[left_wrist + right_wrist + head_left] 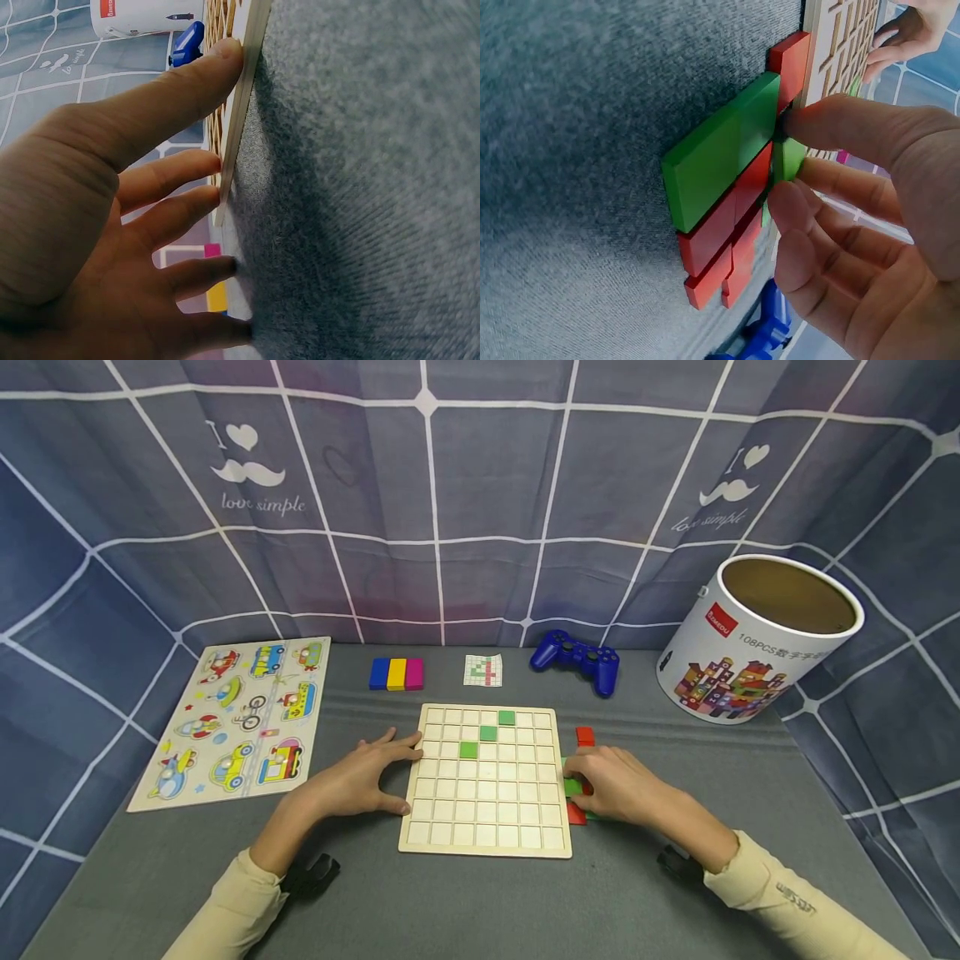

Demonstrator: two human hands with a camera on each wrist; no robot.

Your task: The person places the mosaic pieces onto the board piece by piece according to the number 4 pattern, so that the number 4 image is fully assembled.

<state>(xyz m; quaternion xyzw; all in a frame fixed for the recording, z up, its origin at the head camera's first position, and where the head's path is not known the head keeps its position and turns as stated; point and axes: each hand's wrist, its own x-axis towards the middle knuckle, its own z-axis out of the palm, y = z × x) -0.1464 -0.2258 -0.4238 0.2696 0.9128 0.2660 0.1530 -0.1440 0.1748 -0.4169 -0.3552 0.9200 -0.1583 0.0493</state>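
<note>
A light wooden grid board (pixel 486 793) lies flat in the middle, with several green tiles (pixel 468 749) set in its cells in a diagonal line. Along its left edge rests my left hand (pixel 352 783), fingers spread, the thumb touching the rim in the left wrist view. Beside the right edge, my right hand (pixel 618 781) pinches a green square tile (pixel 789 156) between thumb and fingers. Red tiles (pixel 705 241) and other green tiles (pixel 720 146) lie close together on the cloth under that hand, partly hidden from the head view.
Behind the board lie blue, yellow and magenta blocks (pixel 396 674), a small pattern card (pixel 482 670) and a blue game controller (pixel 576 662). A picture puzzle board (pixel 238 727) is at left. The large white tub (pixel 750 643) stands back right, before a grey-blue curtain (pixel 487 485).
</note>
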